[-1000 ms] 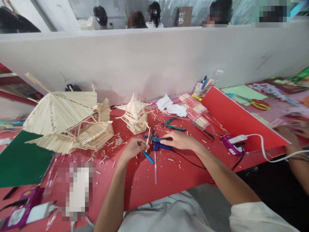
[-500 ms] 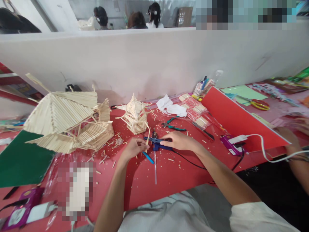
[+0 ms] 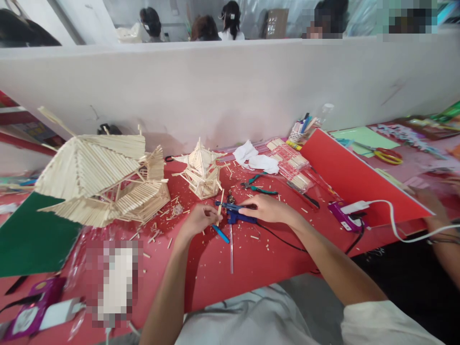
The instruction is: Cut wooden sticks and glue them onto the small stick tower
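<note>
Nothing's really moved since a second ago: our right hand (image 3: 268,209) is still wrapped around the blue glue gun (image 3: 237,214) mid-frame on the red surface (image 3: 215,268). Our left hand (image 3: 197,221) keeps a thin wooden stick (image 3: 220,203) pinched upright at the nozzle, so we're still mid-glue

text: none legible | labels: none legible | purple packet (image 3: 25,320): print too blurred to read

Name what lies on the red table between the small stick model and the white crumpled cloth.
In the head view, the stretch between the small stick model and the white crumpled cloth holds only scattered stick offcuts on the red table.
</note>
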The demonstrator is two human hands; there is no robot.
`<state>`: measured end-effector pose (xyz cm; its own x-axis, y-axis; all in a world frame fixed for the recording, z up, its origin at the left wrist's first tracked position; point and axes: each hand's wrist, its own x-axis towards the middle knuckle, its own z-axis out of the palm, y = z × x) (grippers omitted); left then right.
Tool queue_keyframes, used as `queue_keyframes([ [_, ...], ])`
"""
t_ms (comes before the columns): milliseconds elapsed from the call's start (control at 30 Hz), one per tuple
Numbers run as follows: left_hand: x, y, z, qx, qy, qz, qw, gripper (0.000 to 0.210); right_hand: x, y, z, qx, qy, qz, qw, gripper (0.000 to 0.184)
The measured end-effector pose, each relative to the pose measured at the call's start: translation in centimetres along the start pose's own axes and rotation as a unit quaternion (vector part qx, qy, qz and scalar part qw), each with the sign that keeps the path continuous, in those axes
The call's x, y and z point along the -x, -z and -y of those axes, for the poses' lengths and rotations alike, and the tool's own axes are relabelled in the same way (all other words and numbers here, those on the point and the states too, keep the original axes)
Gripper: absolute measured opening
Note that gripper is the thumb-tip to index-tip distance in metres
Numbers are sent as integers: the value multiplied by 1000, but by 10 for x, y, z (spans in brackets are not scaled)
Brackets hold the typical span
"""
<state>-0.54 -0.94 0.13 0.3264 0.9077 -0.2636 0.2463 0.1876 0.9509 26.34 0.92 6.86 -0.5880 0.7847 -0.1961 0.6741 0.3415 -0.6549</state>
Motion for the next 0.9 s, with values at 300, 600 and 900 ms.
queue_keyframes([
  [300,1,0,-4,-3,3,-1,1000,39,0,0,2,-5,-1,4,1000,41],
  [600,1,0,0,1,1,2,1000,39,0,0,2,1,6,1,1000,41],
  [900,0,0,0,-3,-4,1,1000,38,0,-1,2,8,0,0,1000,40],
])
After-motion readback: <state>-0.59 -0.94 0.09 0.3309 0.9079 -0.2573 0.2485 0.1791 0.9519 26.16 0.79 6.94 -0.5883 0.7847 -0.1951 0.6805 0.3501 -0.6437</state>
